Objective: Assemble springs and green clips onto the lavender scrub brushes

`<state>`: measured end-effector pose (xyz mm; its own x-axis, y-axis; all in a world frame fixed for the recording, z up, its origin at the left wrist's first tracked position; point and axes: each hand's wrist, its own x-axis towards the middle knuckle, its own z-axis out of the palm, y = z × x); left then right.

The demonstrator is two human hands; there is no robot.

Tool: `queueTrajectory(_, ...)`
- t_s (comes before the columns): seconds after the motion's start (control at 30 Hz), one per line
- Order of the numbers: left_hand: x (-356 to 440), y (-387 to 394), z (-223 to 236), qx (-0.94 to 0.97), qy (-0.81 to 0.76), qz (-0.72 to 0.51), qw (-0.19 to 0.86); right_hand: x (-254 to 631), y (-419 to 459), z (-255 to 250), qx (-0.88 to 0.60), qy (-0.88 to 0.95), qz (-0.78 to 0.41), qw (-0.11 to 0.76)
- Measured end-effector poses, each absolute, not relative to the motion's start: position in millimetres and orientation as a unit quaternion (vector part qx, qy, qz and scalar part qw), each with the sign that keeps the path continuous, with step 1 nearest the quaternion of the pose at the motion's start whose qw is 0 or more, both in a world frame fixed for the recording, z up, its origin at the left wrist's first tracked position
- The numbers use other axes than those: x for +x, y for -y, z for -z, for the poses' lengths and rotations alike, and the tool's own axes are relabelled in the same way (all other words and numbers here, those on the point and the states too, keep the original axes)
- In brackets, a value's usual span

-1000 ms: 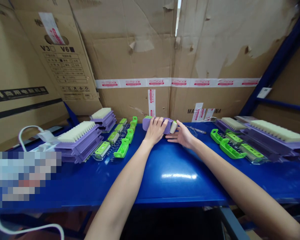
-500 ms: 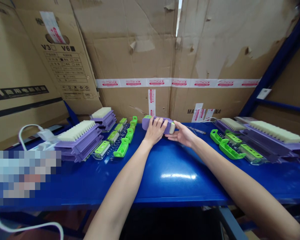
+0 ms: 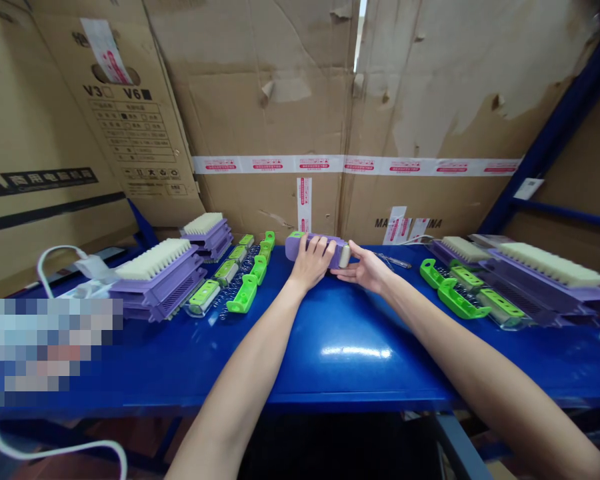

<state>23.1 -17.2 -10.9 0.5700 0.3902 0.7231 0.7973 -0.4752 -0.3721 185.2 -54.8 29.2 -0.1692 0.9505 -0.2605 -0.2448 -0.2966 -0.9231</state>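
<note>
Head view: at the back of the blue table (image 3: 350, 383), your left hand (image 3: 310, 263) is wrapping its fingers over a purple case (image 3: 293, 250), your right hand (image 3: 369, 269) is fingering the pale end piece (image 3: 345, 256), and cardboard (image 3: 275, 123) is standing behind.

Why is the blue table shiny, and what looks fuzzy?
Head view: light probably makes a white streak on the flat, glossy blue tabletop; head view: small print on the brown V6 cardboard panel is fuzzy; same view, lower left: blocky squares.
</note>
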Motion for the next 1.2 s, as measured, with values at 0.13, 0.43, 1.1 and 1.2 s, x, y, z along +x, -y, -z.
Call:
queueTrajectory(0.13, 22.7, 17.6, 11.7, -0.81, 0.373, 0.285, 0.352, 184.2, 56.3, -33.2, -0.47, 0.378, -0.66, 0.448)
queueTrajectory(0.43, 22.0, 17.2, 13.6, -0.805, 0.385, 0.302, 0.335, 182.0, 53.2, -32.7, -0.475, 0.393, -0.647, 0.449)
queueTrajectory(1.1, 22.8, 17.1, 15.5, -0.803, 0.377, 0.295, 0.355, 183.2, 54.7, -36.3, -0.487, 0.379, -0.656, 0.434)
queueTrajectory(1.2, 21.8, 16.5, 16.1, -0.805, 0.373, 0.307, 0.345, 182.8, 55.5, -38.8, -0.487, 0.366, -0.664, 0.432)
